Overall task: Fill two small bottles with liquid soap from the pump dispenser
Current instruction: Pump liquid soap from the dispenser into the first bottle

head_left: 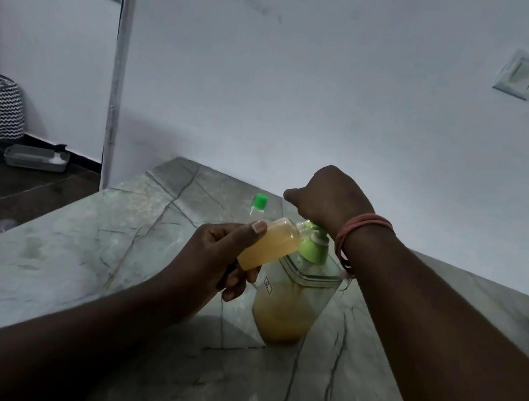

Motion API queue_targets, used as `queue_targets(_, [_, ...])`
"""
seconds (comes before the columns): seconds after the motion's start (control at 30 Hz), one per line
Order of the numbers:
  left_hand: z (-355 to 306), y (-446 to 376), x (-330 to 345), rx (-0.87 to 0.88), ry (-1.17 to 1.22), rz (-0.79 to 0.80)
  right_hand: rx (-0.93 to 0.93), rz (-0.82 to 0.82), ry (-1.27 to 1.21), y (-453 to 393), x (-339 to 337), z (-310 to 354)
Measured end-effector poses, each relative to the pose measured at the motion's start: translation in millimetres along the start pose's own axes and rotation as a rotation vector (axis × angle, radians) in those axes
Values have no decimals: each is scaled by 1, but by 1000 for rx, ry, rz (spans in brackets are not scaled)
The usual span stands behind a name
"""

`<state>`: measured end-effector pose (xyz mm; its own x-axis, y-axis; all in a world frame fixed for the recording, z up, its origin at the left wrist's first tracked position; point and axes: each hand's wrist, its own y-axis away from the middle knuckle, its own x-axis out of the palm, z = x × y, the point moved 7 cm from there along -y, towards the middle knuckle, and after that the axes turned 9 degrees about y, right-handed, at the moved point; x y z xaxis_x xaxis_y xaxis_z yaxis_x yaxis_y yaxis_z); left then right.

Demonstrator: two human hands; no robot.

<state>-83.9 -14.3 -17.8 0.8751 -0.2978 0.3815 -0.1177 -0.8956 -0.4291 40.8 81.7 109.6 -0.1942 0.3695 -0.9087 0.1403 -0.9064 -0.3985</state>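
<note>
Now | grey veined stone table (71,273) by white wall (342,91) | left hand (213,254) grips small bottle (270,243) | right hand (329,196) presses pump dispenser (293,295)

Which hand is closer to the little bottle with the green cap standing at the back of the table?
Probably the right hand, on the pump just right of the capped bottle. The left hand sits nearer the camera, holding the soap-filled bottle.
</note>
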Motion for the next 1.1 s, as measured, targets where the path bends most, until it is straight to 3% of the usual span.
queue_targets(0.67, [-2, 2, 3, -14, 1, -20, -20, 25, 12, 8, -3, 2])
queue_targets(0.8, [0, 2, 0, -27, -1, -36, -53, -77, 99, 6, -10, 6])
queue_targets(1.1, [-4, 2, 6, -9, -6, 6, 0, 21, 1, 6, -2, -1])
